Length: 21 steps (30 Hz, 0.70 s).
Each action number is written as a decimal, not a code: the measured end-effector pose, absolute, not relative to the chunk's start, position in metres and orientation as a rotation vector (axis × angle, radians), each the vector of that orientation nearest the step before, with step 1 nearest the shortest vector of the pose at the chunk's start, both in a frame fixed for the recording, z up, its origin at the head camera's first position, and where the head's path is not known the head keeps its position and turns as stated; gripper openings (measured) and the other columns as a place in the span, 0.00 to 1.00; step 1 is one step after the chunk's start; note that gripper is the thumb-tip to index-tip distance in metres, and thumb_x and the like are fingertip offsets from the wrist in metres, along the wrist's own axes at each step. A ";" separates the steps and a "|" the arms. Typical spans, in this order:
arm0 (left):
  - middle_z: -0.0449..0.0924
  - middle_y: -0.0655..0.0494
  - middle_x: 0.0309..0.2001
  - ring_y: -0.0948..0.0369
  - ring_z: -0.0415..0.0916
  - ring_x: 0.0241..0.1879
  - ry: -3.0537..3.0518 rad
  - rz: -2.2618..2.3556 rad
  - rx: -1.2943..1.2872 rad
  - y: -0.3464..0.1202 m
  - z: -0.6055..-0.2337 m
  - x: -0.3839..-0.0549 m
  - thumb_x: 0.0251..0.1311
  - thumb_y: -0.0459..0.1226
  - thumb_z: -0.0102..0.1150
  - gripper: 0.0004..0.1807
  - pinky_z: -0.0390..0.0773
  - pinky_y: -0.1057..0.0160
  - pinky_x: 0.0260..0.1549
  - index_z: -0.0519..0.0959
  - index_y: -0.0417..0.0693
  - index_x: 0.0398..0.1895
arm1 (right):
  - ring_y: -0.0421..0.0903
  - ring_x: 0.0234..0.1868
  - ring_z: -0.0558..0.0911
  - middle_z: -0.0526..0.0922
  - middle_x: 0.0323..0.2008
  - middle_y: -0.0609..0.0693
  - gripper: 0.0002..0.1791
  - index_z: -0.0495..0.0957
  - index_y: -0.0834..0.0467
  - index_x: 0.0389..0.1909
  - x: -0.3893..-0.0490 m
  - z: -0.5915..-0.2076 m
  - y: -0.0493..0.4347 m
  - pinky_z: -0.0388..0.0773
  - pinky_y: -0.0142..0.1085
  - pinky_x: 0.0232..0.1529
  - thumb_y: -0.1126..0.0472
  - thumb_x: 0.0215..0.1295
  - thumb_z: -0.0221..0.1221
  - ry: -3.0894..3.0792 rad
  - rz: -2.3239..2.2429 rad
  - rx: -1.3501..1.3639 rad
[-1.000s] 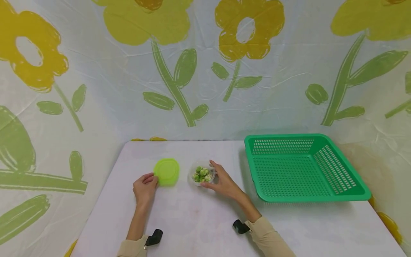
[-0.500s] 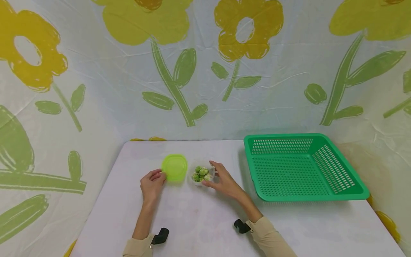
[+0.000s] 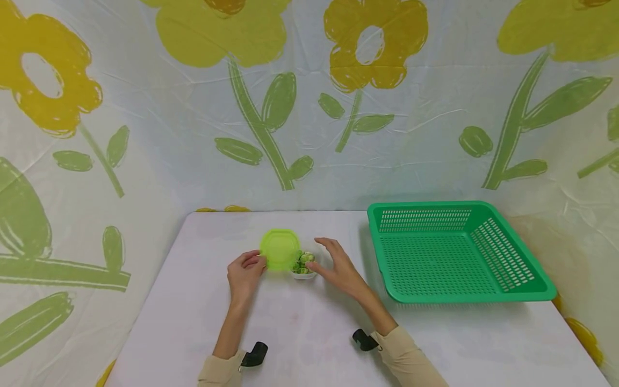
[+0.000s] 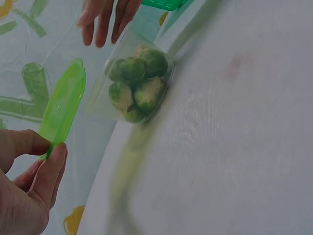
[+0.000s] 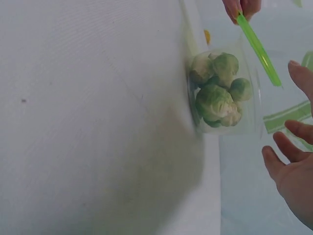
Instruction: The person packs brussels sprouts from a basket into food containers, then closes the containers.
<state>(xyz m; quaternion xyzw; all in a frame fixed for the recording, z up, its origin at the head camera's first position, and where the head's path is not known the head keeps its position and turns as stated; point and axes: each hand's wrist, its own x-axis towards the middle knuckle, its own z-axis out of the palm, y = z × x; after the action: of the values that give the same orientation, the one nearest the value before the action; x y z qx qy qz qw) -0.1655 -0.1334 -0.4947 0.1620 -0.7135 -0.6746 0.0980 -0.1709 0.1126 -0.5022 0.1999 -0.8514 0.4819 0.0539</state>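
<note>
My left hand (image 3: 246, 277) pinches the edge of a bright green plastic lid (image 3: 279, 248) between thumb and fingers. In the left wrist view the lid (image 4: 63, 107) is tilted and apart from the container. A small clear plastic container (image 4: 110, 95) stands upright on the table, holding several Brussels sprouts (image 5: 215, 105). From the head view, the lid overlaps the container's left part. My right hand (image 3: 340, 271) hovers just right of the container with its fingers spread; the right wrist view shows a gap between those fingers and the container wall.
A large green perforated basket (image 3: 450, 303) stands on the right of the white table (image 3: 290, 333). Behind the table hangs a white cloth (image 3: 420, 161) printed with flowers. Both wrists wear black cameras, below cream sleeves.
My left hand has carried the lid rightward and slightly away, from beside the container to over its left part. The right hand has lifted off the container and its fingers have spread.
</note>
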 end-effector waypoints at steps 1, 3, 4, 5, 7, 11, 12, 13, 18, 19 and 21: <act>0.85 0.45 0.37 0.67 0.81 0.29 -2.114 -2.004 0.473 -0.131 -0.494 -0.165 0.59 0.26 0.63 0.14 0.85 0.73 0.32 0.84 0.31 0.49 | 0.59 0.72 0.68 0.70 0.69 0.60 0.36 0.68 0.62 0.72 -0.171 -0.502 0.112 0.67 0.57 0.71 0.54 0.68 0.69 -2.566 1.461 0.607; 0.85 0.43 0.38 0.67 0.81 0.30 -2.117 -2.016 0.460 -0.127 -0.493 -0.165 0.60 0.27 0.64 0.15 0.85 0.73 0.32 0.84 0.32 0.50 | 0.59 0.70 0.71 0.72 0.68 0.59 0.34 0.70 0.61 0.71 -0.172 -0.501 0.112 0.70 0.56 0.69 0.55 0.68 0.68 -2.519 1.465 0.610; 0.85 0.42 0.39 0.67 0.81 0.30 -2.115 -2.024 0.453 -0.125 -0.493 -0.165 0.60 0.27 0.64 0.15 0.85 0.73 0.33 0.84 0.32 0.50 | 0.59 0.68 0.72 0.73 0.67 0.59 0.33 0.70 0.61 0.70 -0.172 -0.501 0.111 0.71 0.56 0.68 0.56 0.68 0.68 -2.493 1.473 0.614; 0.85 0.42 0.39 0.67 0.81 0.30 -2.115 -2.031 0.447 -0.123 -0.492 -0.165 0.61 0.27 0.64 0.14 0.85 0.73 0.33 0.83 0.32 0.50 | 0.60 0.67 0.73 0.74 0.66 0.58 0.32 0.71 0.61 0.70 -0.173 -0.501 0.111 0.73 0.55 0.67 0.57 0.69 0.68 -2.464 1.477 0.618; 0.85 0.41 0.39 0.66 0.81 0.30 -2.109 -2.046 0.440 -0.119 -0.492 -0.164 0.61 0.27 0.65 0.14 0.85 0.73 0.33 0.84 0.32 0.50 | 0.61 0.64 0.76 0.75 0.65 0.58 0.30 0.72 0.61 0.69 -0.173 -0.500 0.110 0.76 0.55 0.64 0.59 0.69 0.67 -2.410 1.492 0.626; 0.85 0.41 0.39 0.65 0.81 0.31 -2.101 -2.071 0.425 -0.112 -0.491 -0.164 0.61 0.27 0.65 0.14 0.85 0.73 0.33 0.84 0.33 0.50 | 0.63 0.59 0.79 0.78 0.61 0.62 0.26 0.73 0.62 0.68 -0.175 -0.500 0.109 0.80 0.55 0.58 0.63 0.71 0.66 -2.314 1.543 0.646; 0.85 0.42 0.39 0.65 0.81 0.31 -2.102 -2.076 0.422 -0.110 -0.491 -0.164 0.61 0.28 0.66 0.14 0.85 0.72 0.33 0.84 0.33 0.50 | 0.63 0.58 0.79 0.78 0.60 0.63 0.26 0.74 0.63 0.67 -0.175 -0.500 0.109 0.81 0.55 0.56 0.63 0.71 0.65 -2.300 1.560 0.645; 0.85 0.42 0.39 0.65 0.81 0.31 -2.103 -2.078 0.417 -0.109 -0.491 -0.164 0.61 0.28 0.66 0.14 0.85 0.72 0.33 0.84 0.33 0.50 | 0.62 0.57 0.80 0.79 0.59 0.64 0.25 0.74 0.63 0.67 -0.175 -0.500 0.108 0.82 0.55 0.55 0.64 0.71 0.65 -2.292 1.565 0.640; 0.84 0.42 0.39 0.64 0.82 0.32 -2.102 -2.096 0.385 -0.102 -0.492 -0.162 0.61 0.28 0.66 0.14 0.85 0.72 0.34 0.84 0.32 0.50 | 0.57 0.52 0.83 0.82 0.54 0.60 0.24 0.75 0.64 0.65 -0.176 -0.502 0.107 0.85 0.48 0.50 0.65 0.71 0.65 -2.283 1.551 0.577; 0.84 0.42 0.39 0.64 0.82 0.32 -2.099 -2.100 0.378 -0.101 -0.492 -0.161 0.62 0.28 0.66 0.14 0.85 0.72 0.34 0.84 0.32 0.50 | 0.56 0.50 0.83 0.82 0.53 0.59 0.23 0.76 0.64 0.65 -0.176 -0.502 0.106 0.86 0.47 0.48 0.65 0.70 0.65 -2.280 1.545 0.565; 0.84 0.42 0.38 0.63 0.82 0.32 -2.093 -2.110 0.364 -0.100 -0.492 -0.161 0.62 0.28 0.67 0.13 0.86 0.71 0.34 0.84 0.32 0.50 | 0.56 0.48 0.84 0.83 0.52 0.58 0.23 0.77 0.65 0.64 -0.176 -0.503 0.106 0.86 0.46 0.46 0.67 0.69 0.66 -2.265 1.564 0.544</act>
<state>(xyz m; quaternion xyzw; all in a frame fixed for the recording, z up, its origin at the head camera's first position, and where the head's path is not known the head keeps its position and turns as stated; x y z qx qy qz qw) -0.1606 -0.0997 -0.4920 0.1212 -0.6971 -0.7028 0.0738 -0.1760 0.1062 -0.5030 0.1912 -0.7959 0.5496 0.1671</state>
